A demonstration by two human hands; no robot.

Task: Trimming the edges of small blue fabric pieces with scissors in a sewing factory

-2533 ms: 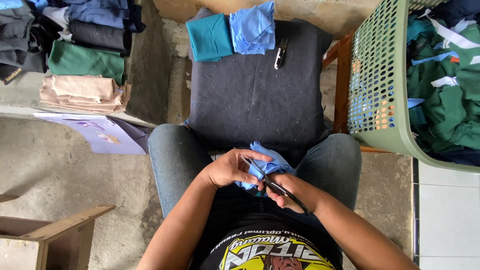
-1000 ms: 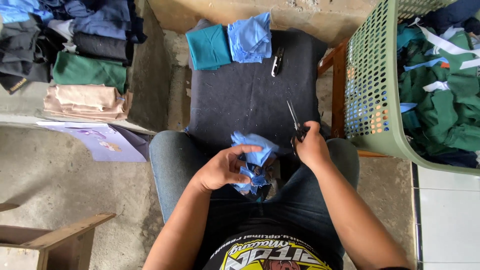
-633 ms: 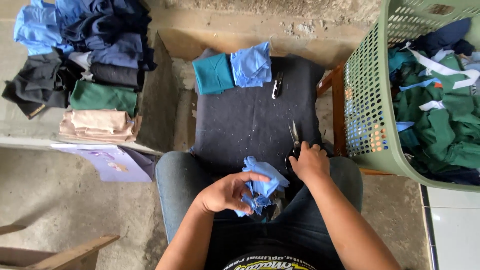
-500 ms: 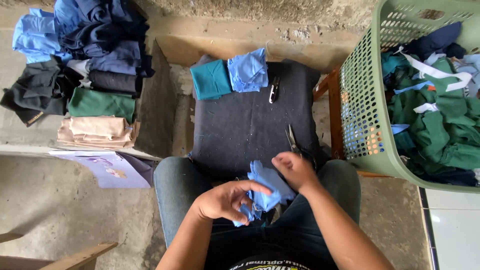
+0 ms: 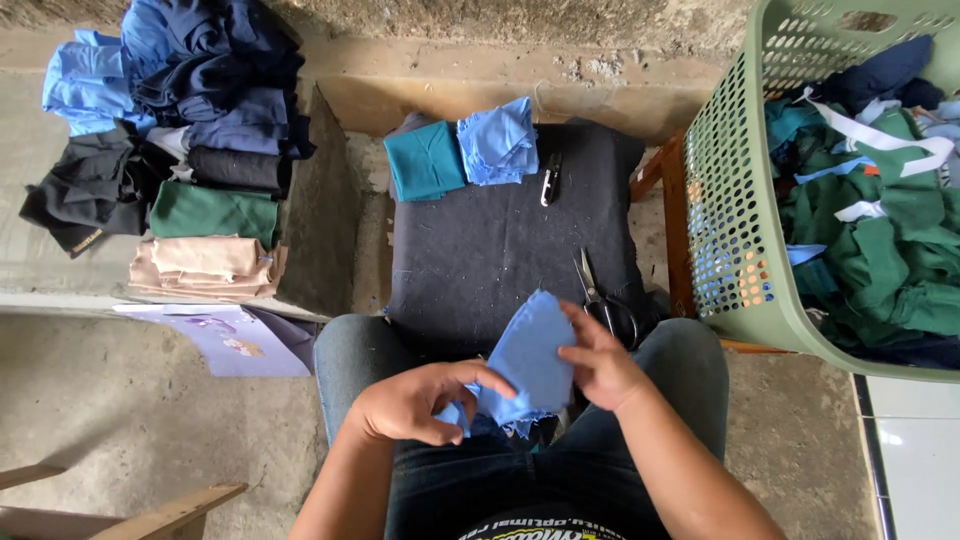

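Observation:
Both of my hands hold a light blue piece of cloth (image 5: pixel 527 360) over my lap. My left hand (image 5: pixel 415 400) pinches its lower left corner, and my right hand (image 5: pixel 598 362) grips its right edge. A pair of black-handled scissors (image 5: pixel 600 296) lies on the dark padded stool (image 5: pixel 490 250) just beyond my right hand. At the far end of the stool sit a folded teal cloth (image 5: pixel 427 160), a folded light blue cloth (image 5: pixel 498 142) and a small black tool (image 5: pixel 550 178).
A green perforated laundry basket (image 5: pixel 745 210) with green, blue and white fabric stands at the right. Stacks of folded cloth (image 5: pixel 190 170) in blue, black, green and beige lie on a ledge at the left. A purple sheet (image 5: pixel 225 340) lies below them.
My right hand has set the scissors down on the stool and come back to the blue cloth. The cloth is now spread out between both hands. The camera has tilted forward.

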